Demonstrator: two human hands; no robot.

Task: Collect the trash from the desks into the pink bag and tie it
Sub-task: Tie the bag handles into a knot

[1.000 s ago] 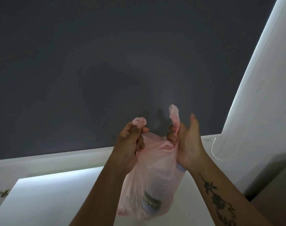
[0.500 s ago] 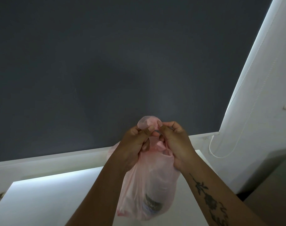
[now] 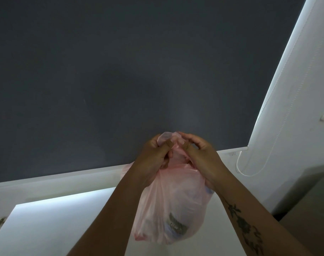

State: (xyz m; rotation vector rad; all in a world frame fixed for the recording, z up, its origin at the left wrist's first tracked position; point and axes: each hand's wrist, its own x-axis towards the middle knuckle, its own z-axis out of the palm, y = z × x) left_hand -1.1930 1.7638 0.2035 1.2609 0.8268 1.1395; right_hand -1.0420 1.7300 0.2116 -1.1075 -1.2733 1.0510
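At six o'clock, pink bag (image 3: 168,209) of trash hanging over white desk (image 3: 46,228). Just above, left hand (image 3: 153,159) and right hand (image 3: 203,159) close together, each pinching a handle (image 3: 165,140) at twelve o'clock. Cross, tuck one under, pull evenly; avoid tearing thin film.

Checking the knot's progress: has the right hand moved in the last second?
Yes. The right hand has shifted left, away from the white cord, meeting the left hand over the pink bag.

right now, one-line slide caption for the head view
Left hand and right hand pinch the handles of the pink bag together, trash showing through the plastic, above a white surface.
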